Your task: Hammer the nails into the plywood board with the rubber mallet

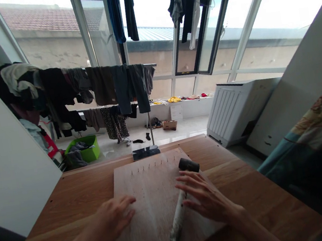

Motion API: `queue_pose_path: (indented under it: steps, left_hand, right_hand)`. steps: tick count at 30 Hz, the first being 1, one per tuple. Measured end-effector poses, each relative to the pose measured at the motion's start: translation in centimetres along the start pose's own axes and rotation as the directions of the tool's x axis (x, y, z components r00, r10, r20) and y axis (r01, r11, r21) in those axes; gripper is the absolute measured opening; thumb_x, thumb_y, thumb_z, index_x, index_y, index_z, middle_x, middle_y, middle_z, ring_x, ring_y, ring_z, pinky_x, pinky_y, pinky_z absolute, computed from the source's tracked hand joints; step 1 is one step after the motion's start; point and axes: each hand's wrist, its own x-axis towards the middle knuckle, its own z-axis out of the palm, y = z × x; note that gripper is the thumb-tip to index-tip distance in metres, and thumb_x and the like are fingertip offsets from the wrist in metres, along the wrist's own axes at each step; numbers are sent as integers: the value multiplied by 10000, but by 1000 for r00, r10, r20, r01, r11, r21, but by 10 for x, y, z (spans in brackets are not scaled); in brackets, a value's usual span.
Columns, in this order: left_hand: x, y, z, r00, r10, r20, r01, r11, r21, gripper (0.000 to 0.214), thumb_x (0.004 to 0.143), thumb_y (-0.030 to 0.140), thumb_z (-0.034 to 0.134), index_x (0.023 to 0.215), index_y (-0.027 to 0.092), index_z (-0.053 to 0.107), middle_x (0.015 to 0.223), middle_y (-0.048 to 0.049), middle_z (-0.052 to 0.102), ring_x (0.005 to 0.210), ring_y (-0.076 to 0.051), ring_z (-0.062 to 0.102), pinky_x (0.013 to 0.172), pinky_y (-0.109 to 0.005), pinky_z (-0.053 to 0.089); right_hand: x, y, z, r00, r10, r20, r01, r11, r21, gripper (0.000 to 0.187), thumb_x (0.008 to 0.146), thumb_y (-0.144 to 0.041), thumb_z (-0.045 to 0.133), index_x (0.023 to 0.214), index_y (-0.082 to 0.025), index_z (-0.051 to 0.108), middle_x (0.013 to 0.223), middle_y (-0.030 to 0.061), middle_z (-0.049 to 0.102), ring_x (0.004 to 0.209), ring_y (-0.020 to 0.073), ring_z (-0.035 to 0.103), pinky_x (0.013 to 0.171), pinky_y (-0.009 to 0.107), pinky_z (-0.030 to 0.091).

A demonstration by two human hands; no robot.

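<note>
A pale wooden board (148,202) lies on the brown wooden table (78,196). A row of small nails (149,165) stands near the board's far edge. A mallet (181,201) with a black head and a worn pale handle lies on the board's right half. My right hand (204,196) hovers over the handle, fingers spread, touching or nearly touching it. Flat on the board's left edge rests my left hand (114,214), fingers loosely extended, holding nothing.
A phone (146,152) lies at the table's far edge. Beyond are a drying rack (108,88) hung with clothes, a green basket (85,149), a white cabinet (234,110) and large windows. A patterned cloth (315,134) hangs at the right.
</note>
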Motion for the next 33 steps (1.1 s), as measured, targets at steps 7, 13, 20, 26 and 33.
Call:
queue_pose_path:
  steps: [7,13,20,26,33]
  left_hand:
    - [114,-24,-30,950,-278,-139,236,936,-261,349,929,437,493,1073,168,664,979,-90,743,845,-225,704,786,-325,545]
    - [112,-35,-3,967,-253,-30,224,899,-376,359,880,461,553,1039,161,669,1027,-100,732,883,-228,706,795,-335,553]
    - [106,-45,6,956,-291,-50,247,881,-403,348,863,440,549,1031,160,666,1065,-116,700,893,-228,694,761,-331,553]
    - [108,-53,27,948,-315,-40,264,852,-453,361,856,444,554,1050,154,648,996,-102,693,736,-195,686,634,-304,549]
    - [113,-48,24,937,-310,-159,227,889,-399,367,861,405,578,1117,148,634,917,-66,683,696,-166,654,667,-292,541]
  right_hand:
    - [113,43,-26,865,442,-236,-416,896,152,362,982,-356,492,1295,-205,594,1175,108,666,1109,242,619,987,403,485]
    - [143,72,1,845,534,-34,-520,834,182,501,956,-411,517,1393,-165,511,1197,148,674,973,232,669,844,350,525]
    - [140,88,31,799,582,148,-600,787,142,460,933,-355,562,1353,-167,552,1110,134,720,951,227,683,819,296,506]
    - [138,90,36,772,600,207,-630,766,127,404,968,-333,489,1323,-153,558,933,83,758,700,165,695,713,260,505]
    - [141,81,27,814,550,188,-569,819,68,359,921,-329,572,1246,-185,615,928,60,755,896,197,690,806,262,465]
